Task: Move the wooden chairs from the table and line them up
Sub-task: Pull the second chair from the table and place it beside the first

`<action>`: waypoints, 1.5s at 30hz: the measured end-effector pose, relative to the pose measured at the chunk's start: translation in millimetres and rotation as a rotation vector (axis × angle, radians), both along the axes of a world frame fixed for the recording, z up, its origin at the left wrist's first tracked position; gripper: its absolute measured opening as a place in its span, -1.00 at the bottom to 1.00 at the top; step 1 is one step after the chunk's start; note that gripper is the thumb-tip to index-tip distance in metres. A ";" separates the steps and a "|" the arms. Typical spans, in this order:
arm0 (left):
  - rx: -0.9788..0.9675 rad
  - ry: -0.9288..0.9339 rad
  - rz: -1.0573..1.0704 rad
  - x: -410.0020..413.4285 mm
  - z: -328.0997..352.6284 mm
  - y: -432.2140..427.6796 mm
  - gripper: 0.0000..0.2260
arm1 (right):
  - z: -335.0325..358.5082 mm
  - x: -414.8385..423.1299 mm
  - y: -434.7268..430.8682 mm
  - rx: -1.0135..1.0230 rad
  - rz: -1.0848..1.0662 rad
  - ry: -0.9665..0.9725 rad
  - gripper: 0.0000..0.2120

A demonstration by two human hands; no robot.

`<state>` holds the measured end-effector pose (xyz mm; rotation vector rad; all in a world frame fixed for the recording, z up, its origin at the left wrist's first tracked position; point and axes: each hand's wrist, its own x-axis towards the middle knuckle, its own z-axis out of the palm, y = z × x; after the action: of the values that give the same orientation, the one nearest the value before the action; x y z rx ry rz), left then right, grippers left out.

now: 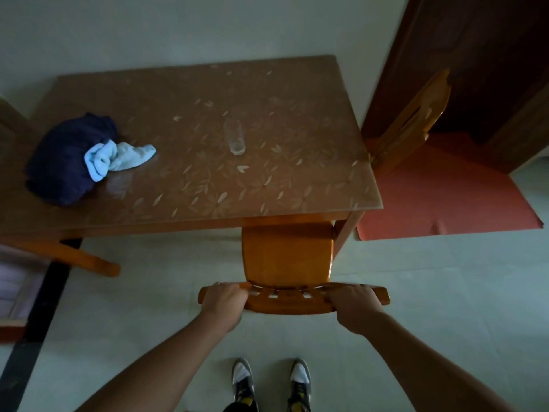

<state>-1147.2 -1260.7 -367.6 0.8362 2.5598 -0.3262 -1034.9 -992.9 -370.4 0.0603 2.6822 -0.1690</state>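
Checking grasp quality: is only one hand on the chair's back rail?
No, the left hand and right hand both grip the chair.

i'm looking down into a home, a plain dining corner by the look of it. a wooden table (267, 185) under a clear flower-print cover stands against a pale wall, with a chair (286, 254) pushed in at the near side and a second chair (413, 117) at the right end. clothes (68, 162) lie bundled on the table next to a light blue cloth (118, 157), and a glass (234, 138) stands mid-table. the floor (430, 292) is pale tile, with a red mat (439, 197) before a dark wooden door (475, 55).
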 end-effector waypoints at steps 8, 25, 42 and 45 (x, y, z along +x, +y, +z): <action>0.155 -0.096 -0.034 -0.1 -3.2 0.0 -0.69 | 2.2 4.6 4.3 -0.071 0.036 0.078 -0.89; 0.219 0.058 0.032 -45.5 98.5 30.2 -0.84 | 106.2 -36.7 44.6 -0.028 0.060 0.423 -0.81; 0.394 0.118 -0.036 141.8 165.8 -101.7 -0.80 | 184.3 161.0 -81.9 0.084 0.086 0.395 -0.72; 0.421 0.128 -0.052 181.1 172.8 -125.8 -0.81 | 193.9 199.3 -102.9 0.099 0.083 0.409 -0.74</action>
<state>-966.1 -1386.5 -194.8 1.0585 2.7754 0.1596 -835.6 -1095.8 -176.5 -0.0630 3.0934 -0.0228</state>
